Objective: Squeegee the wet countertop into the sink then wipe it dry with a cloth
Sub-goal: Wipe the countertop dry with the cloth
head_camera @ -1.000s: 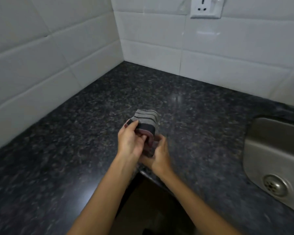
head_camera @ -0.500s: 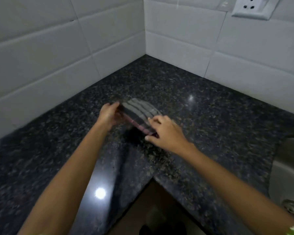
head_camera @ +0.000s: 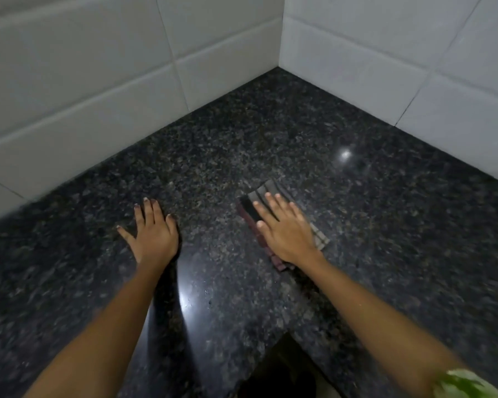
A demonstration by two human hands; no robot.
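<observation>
Now the folded striped cloth (head_camera: 259, 196) lies on the dark countertop (head_camera: 270, 133), long axis running from near-right to far-left; the right hand (head_camera: 288, 231) presses flat on it, fingers spread; the left hand (head_camera: 153, 231) rests open on bare stone, well apart.

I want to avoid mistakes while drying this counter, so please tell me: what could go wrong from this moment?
1. The right hand lies flat on the folded cloth, which covers only a small patch, so a wipe may leave damp streaks on the countertop.
2. The left hand rests bare on the glossy stone; if that area is wet, it may slip or leave prints.
3. The corner by the tiled wall lies far from the cloth and could be missed.
</observation>
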